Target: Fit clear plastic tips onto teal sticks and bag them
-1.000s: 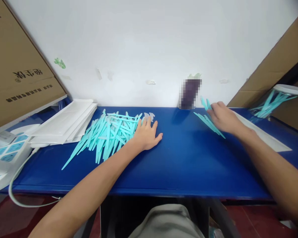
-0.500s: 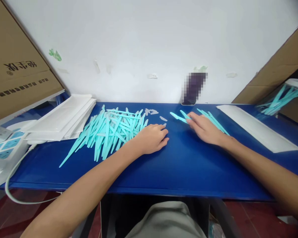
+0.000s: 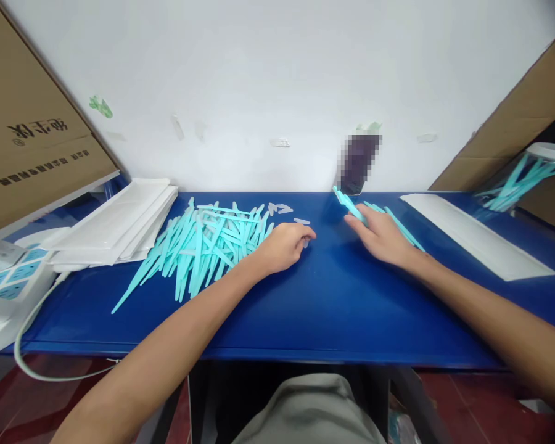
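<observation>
My right hand is closed around teal eyebrow razors, whose ends point up and left toward the wall; it looks like two held together. Beside and partly behind that hand, more loose teal razors lie on the table. My left hand has its fingers curled in a pinch on a small clear blade cap, partly hidden by the fingertips. A large heap of teal razors spreads just left of it. Several loose clear caps lie beyond the left hand.
White padded envelopes are stacked at the left by a power strip with a cable. One flat white envelope lies right. A tub of razors stands far right. A dark phone-like object leans on the wall. Cardboard boxes flank the blue table.
The razors in my right hand have swung upward and come together. My left hand has turned and its fingers have closed on a clear cap.
</observation>
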Demonstrator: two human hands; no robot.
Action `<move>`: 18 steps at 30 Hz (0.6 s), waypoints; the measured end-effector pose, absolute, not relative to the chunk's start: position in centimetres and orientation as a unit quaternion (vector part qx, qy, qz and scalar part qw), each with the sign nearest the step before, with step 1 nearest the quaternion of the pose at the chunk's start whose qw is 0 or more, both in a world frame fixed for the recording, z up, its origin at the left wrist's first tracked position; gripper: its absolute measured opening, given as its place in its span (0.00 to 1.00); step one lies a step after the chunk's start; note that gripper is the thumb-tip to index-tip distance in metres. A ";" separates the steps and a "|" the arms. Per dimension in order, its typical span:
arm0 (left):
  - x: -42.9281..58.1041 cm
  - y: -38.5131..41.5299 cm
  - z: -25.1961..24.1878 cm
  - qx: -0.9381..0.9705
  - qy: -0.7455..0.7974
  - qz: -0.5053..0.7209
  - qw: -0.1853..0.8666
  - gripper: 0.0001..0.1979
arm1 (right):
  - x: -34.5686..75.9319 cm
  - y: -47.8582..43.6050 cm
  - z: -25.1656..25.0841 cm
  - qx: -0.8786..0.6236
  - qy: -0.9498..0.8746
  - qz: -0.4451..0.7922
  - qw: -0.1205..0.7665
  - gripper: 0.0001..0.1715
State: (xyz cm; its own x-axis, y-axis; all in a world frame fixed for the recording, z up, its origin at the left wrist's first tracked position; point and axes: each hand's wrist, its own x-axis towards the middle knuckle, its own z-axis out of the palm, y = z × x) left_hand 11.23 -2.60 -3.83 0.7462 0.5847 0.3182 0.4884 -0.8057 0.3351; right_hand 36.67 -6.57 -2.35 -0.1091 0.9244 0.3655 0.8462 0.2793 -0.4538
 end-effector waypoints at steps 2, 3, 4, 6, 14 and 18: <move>11.2 -2.3 -4.0 0.926 0.289 0.220 0.106 0.19 | 36.7 -6.5 -2.4 -0.594 -0.745 0.072 0.293 0.21; 11.2 -2.3 -4.0 0.926 0.300 0.216 0.082 0.20 | 36.8 -6.4 -2.4 -0.594 -0.748 0.074 0.287 0.22; 11.1 -2.3 -4.0 0.926 0.315 0.202 0.052 0.21 | 36.8 -6.4 -2.4 -0.594 -0.751 0.073 0.280 0.22; 11.2 -2.3 -3.9 0.925 0.347 0.156 -0.001 0.24 | 36.8 -6.4 -2.3 -0.593 -0.756 0.066 0.267 0.22; 11.4 -3.5 -2.9 0.962 0.262 0.082 0.015 0.22 | 36.2 -6.9 -2.0 -0.596 -0.738 0.136 0.287 0.23; 11.0 -5.1 -2.6 0.974 0.185 0.110 0.064 0.19 | 35.9 -7.3 -2.0 -0.595 -0.721 0.173 0.309 0.23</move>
State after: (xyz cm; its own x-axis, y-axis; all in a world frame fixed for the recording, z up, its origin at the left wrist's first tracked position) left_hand 11.00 -5.15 -2.59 0.9074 0.3742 0.1913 0.3459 -0.9235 0.1658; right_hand 35.93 -7.32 -1.99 -0.1006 0.9655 0.2400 0.7521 0.2318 -0.6170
